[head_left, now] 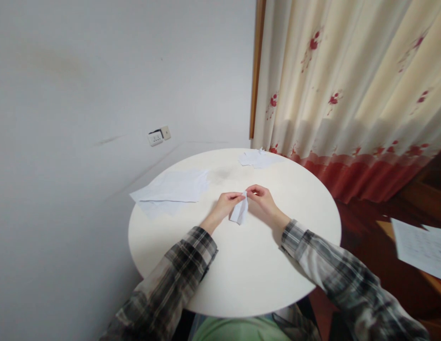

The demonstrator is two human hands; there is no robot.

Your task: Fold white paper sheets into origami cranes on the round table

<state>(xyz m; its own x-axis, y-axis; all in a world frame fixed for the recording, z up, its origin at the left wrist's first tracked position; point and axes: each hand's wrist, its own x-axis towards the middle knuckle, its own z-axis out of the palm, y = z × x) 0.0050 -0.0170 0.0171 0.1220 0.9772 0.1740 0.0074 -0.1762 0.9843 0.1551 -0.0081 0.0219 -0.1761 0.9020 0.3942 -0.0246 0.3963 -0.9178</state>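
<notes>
A small folded piece of white paper [239, 213] hangs between my hands, over the middle of the round white table [248, 274]. My left hand [227, 202] pinches it near its upper left edge. At the paper's top end, the thumb and fingertips of my right hand [263, 196] are closed on it too. The lower end of the paper points toward me, and a crease runs along its length. Fine detail at the fingertips is too small to make out.
Several sheets of white paper [174, 186] lie at the table's left edge, partly overhanging it. More paper pieces [257, 158] rest at the far edge. A wall with a socket [155, 138] borders the left, a curtain [334, 94] the back right. Written sheets [421, 246] lie at right.
</notes>
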